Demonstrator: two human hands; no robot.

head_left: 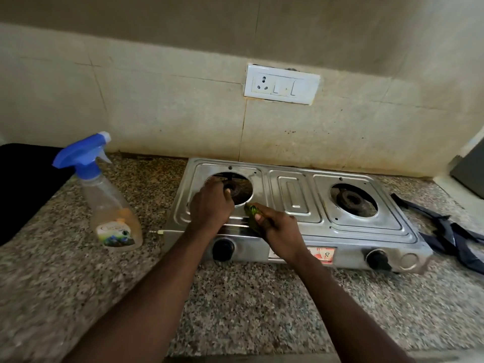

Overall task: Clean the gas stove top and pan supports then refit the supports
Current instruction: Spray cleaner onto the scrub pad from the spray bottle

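Observation:
A two-burner steel gas stove [293,195] stands on the granite counter with both pan supports off. My left hand [210,203] reaches into the left burner opening, its fingers curled round the dark burner head [234,191]. My right hand [277,230] grips a green scrub pad [252,212] and holds it on the stove top just in front of that opening. The right burner [352,200] sits bare in its opening. Dark pan supports [450,231] lie on the counter to the right of the stove.
A spray bottle [110,203] with a blue trigger and pale liquid stands left of the stove. A black object [23,184] covers the far left counter. A wall socket [281,83] sits above the stove. Two black knobs [222,248] face front.

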